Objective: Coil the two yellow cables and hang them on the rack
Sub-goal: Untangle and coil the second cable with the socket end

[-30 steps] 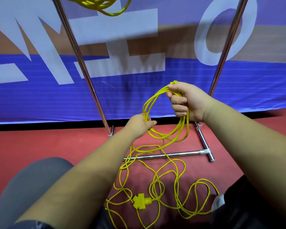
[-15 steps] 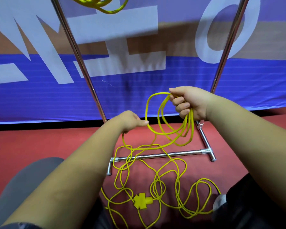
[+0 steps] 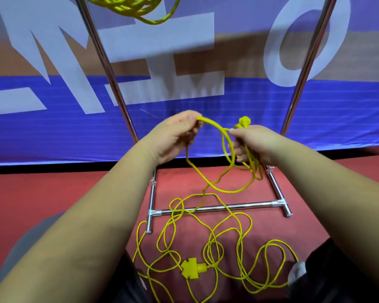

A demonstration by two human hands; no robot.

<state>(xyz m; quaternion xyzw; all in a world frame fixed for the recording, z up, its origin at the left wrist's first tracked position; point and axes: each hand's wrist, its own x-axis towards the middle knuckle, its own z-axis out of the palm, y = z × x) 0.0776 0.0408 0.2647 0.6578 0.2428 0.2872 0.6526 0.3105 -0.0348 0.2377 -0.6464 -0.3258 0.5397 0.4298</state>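
Note:
My right hand [image 3: 253, 142] grips several hanging loops of a yellow cable [image 3: 229, 189], its plug end sticking up above the fist. My left hand [image 3: 175, 136] pinches a strand of the same cable and holds it up level with the right hand. The rest of this cable lies tangled on the red floor, with its yellow socket block [image 3: 193, 271] near my legs. A second yellow cable [image 3: 131, 6], coiled, hangs at the top edge between the chrome rack's [image 3: 217, 208] uprights.
The rack's two slanted uprights [image 3: 106, 68] rise left and right of my hands; its base bars lie on the red floor under the loose cable. A blue, white and brown banner [image 3: 206, 110] stands close behind. My knees frame the bottom corners.
My left hand rose from low beside the coil and carried a fresh length of cable up toward my right hand. The right hand dropped slightly, and the view tilted down.

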